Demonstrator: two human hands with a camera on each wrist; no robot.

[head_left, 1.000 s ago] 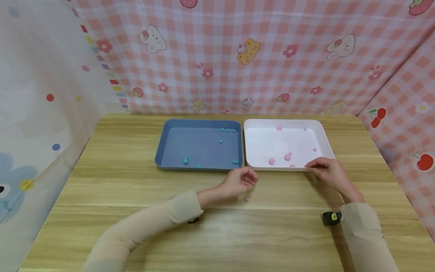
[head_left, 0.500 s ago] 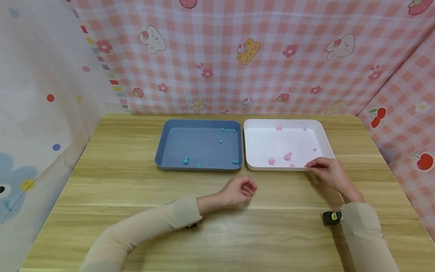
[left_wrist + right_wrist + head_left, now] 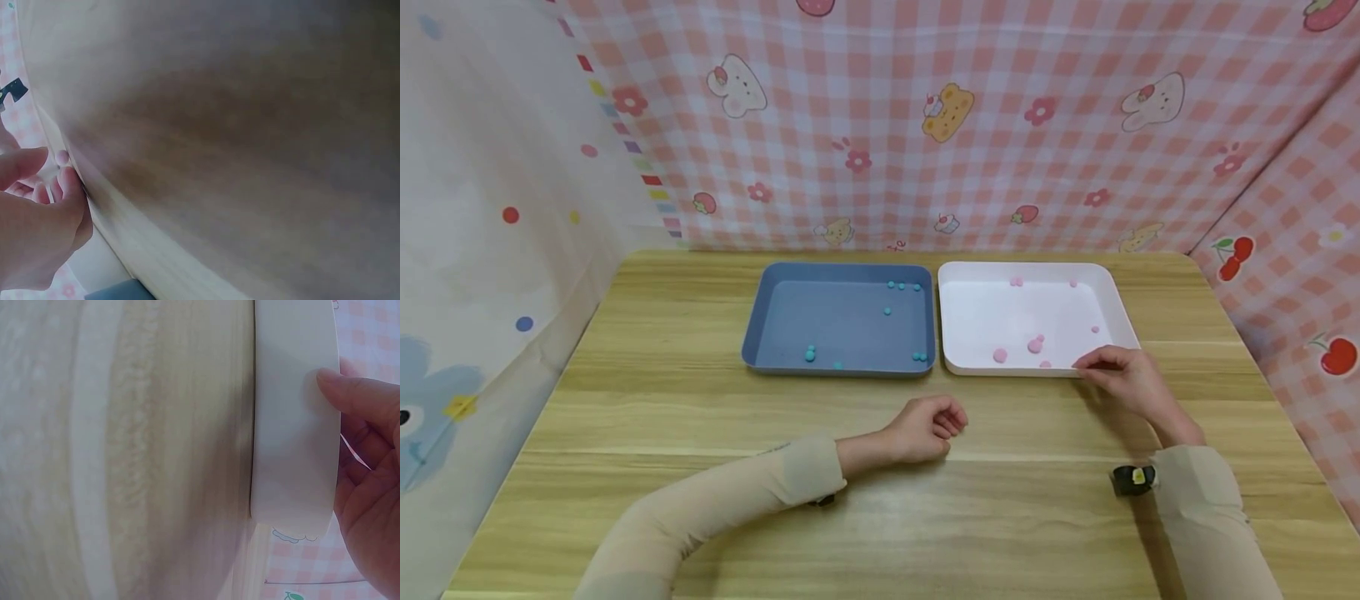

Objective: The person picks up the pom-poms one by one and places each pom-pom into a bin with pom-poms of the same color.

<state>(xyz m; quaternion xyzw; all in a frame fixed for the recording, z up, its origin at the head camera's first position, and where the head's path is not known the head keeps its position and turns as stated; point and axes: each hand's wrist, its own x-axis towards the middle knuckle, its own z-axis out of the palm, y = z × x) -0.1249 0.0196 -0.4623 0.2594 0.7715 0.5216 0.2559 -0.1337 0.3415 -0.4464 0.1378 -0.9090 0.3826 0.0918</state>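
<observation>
My left hand (image 3: 919, 432) rests on the wooden table in front of the trays, fingers bent. The left wrist view has a small pink ball (image 3: 62, 157) by the tips of its thumb and finger, with a gap at the thumb; the hand hides this ball from the head view. With thumb outside and fingers inside, my right hand (image 3: 1129, 385) pinches the near right rim of the white tray (image 3: 981, 310). Several pink balls (image 3: 1036, 345) of mixed sizes lie in that tray.
Left of the white tray, almost touching it, stands a blue-grey tray (image 3: 835, 321) with several teal balls (image 3: 810, 356). A pink checked curtain (image 3: 880, 125) hangs behind the table (image 3: 647, 400). Dark wrist cameras (image 3: 1133, 480) sit under both sleeves.
My left hand has come back from the trays' front edge toward me and down over the loose pink ball, which it now covers in the head view. My right hand stays put.
</observation>
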